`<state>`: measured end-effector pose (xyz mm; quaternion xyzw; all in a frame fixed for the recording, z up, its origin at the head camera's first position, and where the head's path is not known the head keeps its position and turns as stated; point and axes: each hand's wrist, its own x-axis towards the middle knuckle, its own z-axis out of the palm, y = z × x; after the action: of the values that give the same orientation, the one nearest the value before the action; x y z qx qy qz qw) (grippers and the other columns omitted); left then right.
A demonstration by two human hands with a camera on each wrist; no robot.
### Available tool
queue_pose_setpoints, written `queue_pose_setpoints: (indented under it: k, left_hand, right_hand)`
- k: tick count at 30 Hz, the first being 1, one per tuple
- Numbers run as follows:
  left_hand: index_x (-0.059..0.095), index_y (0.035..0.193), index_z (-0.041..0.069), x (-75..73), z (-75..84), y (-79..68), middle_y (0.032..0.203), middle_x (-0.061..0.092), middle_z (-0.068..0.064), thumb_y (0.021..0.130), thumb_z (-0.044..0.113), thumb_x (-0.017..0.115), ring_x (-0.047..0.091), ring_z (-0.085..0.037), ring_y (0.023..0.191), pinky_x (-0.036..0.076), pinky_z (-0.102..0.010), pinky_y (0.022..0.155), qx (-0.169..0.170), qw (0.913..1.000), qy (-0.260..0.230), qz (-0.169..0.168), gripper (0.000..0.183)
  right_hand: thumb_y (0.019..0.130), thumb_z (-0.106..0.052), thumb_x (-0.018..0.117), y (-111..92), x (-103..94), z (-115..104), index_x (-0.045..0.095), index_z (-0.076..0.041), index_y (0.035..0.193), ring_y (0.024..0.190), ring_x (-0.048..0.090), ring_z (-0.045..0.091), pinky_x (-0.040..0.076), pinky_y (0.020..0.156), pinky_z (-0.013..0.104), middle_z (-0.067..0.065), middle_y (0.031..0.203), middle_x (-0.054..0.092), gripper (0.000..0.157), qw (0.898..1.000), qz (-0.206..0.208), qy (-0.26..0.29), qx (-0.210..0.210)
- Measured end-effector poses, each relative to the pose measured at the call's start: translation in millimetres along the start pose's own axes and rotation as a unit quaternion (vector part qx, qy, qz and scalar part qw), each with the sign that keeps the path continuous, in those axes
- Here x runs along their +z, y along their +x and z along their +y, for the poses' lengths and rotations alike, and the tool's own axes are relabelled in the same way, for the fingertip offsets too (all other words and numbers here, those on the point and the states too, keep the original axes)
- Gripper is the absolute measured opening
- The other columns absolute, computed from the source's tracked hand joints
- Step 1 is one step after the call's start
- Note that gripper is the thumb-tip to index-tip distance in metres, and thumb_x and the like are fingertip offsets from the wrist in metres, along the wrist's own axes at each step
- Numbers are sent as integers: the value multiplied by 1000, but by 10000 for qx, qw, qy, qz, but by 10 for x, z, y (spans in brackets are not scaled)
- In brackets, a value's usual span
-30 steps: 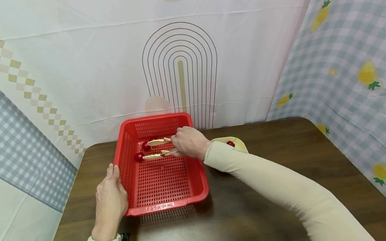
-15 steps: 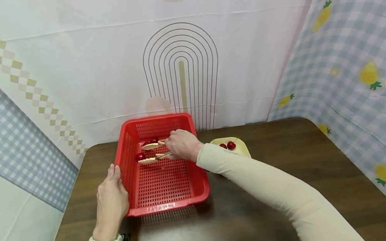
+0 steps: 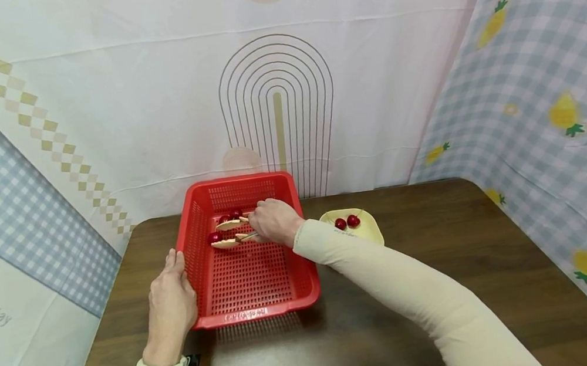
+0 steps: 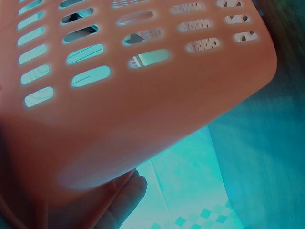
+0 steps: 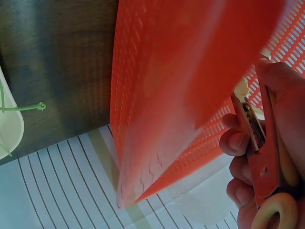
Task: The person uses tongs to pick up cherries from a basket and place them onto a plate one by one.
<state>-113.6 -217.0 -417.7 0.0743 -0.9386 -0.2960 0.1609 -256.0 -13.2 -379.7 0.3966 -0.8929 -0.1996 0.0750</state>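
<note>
My right hand [image 3: 276, 221] holds a pair of metal tongs [image 5: 267, 157] with cream tips, reaching over the right rim of a red perforated basket [image 3: 253, 313]. The two tips [image 3: 224, 244] are spread apart inside it, near the left side. One red cherry [image 3: 215, 237] lies by the nearer tip, and two more cherries [image 3: 236, 214] sit just behind the farther one. My left hand [image 3: 169, 301] grips the basket's left rim; in the left wrist view a finger [image 4: 131, 198] shows at the rim, while the basket wall hides the rest.
Right of the basket, partly behind the right sleeve, stands a pale yellow dish [image 3: 369, 231] with two cherries [image 3: 353, 220]. Everything stands on a dark wooden table [image 3: 436, 234], with a patterned cloth [image 3: 174, 100] hanging behind its back edge.
My right hand has shifted left and slightly nearer with the tongs, their tips still apart. The withdrawing sleeve has uncovered more of the dish and a second cherry there. My left hand stays put.
</note>
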Motion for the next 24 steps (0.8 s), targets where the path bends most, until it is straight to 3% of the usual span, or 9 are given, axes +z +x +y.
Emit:
queue_pose_setpoints:
  k: [10, 19, 24]
  left_hand:
    - [44, 148, -8, -4, 15, -11, 159, 38, -24, 103, -2, 46, 42, -44, 144, 40, -61, 113, -38, 10000, 18, -42, 46]
    - [43, 149, -8, -9, 29, 5, 159, 38, -25, 103, -2, 47, 41, -44, 145, 39, -61, 113, -91, 9999, 27, -89, 47]
    - [43, 149, -8, -9, 24, 2, 159, 38, -25, 103, -2, 46, 41, -45, 145, 39, -62, 112, -72, 9999, 27, -94, 47]
  right_hand:
    - [97, -43, 65, -3, 21, -18, 72, -18, 90, 90, 70, 18, 58, 85, 31, -2, 90, 75, 27, 9997, 71, 215, -38]
    - [95, -46, 67, -44, 19, 34, 72, -18, 83, 88, 71, 18, 58, 85, 33, -1, 86, 75, 31, 9993, 215, 311, -23]
    - [99, -44, 63, -92, -22, 78, 72, -17, 90, 89, 70, 18, 58, 86, 32, -2, 88, 75, 30, 9996, 101, 279, -9]
